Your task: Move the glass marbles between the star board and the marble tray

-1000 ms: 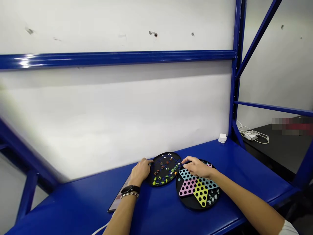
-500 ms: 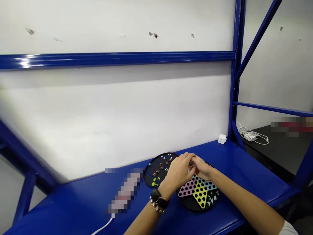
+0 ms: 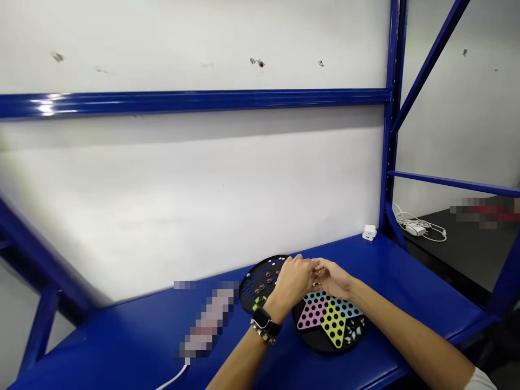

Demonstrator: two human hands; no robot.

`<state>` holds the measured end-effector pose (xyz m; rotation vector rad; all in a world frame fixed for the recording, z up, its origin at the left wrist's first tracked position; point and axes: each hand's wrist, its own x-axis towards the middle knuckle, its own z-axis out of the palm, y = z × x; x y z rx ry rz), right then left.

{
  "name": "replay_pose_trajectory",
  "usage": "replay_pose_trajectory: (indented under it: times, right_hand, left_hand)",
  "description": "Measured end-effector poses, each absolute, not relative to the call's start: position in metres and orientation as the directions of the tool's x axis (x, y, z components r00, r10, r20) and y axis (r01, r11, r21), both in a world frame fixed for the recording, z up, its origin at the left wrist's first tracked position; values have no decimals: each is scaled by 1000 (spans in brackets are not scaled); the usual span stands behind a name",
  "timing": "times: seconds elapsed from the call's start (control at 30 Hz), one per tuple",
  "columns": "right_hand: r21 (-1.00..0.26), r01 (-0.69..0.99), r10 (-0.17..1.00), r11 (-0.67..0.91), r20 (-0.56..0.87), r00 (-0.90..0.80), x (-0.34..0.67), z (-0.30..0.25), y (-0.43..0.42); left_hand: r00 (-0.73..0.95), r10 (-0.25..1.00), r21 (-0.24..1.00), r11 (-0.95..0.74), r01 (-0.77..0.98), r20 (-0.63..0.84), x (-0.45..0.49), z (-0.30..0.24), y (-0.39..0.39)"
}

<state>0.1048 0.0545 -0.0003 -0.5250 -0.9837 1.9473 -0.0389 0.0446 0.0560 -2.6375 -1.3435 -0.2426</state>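
My left hand [image 3: 293, 283] and my right hand [image 3: 333, 279] meet over the far part of a Chinese checkers board [image 3: 314, 342]. Both have bent fingers, with the fingertips close together. Whatever they hold between them is too small and hidden to name. The round black board carries a star with pink, yellow and light blue points full of black holes. Clear marbles with whitish swirls [image 3: 355, 330] lie in its near right pocket. Behind my left hand is a second round black tray [image 3: 246, 300], partly covered, holding brown marbles [image 3: 262, 287] and yellow-green marbles [image 3: 257, 304].
A blurred-out pinkish object [image 3: 209, 322] with a white cable [image 3: 174, 376] lies on the blue tabletop [image 3: 134, 341] at the left. A white charger [image 3: 369, 232] stands near the back right corner. Blue frame posts [image 3: 388, 162] and a white wall border the table.
My left hand has shifted slightly left, and the dark spot seen between the fingers before no longer shows. Both hands stay close together over the board. The view has tilted slightly.
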Motion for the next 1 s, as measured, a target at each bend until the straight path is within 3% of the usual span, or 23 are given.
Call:
replay_pose_trajectory:
  times: [0.1, 0.2, 0.43, 0.67, 1.0]
  right_hand:
    - [-807, -514, 889, -291, -29, -458, 108, 3, 55]
    - [-859, -445, 936, -251, -99, -337, 112, 8, 56]
    - [-930, -281, 962, -235, -182, -204, 114, 13, 57]
    - [-951, -235, 966, -199, -150, -211, 118, 5, 62]
    - [-980, -152, 977, -128, -99, -190, 120, -11, 73]
  left_hand:
    - [518, 812, 44, -548, 835, 270, -53, 58, 57]
    - [336, 892, 179, -400, 899, 303, -89, 61, 78]
    - [29, 985, 165, -57, 985, 168, -193, 39, 114]
    - [9, 1000, 143, -13, 990, 29, -215, 12, 129]
    - [47, 999, 173, -50, 984, 21, -225, 5, 137]
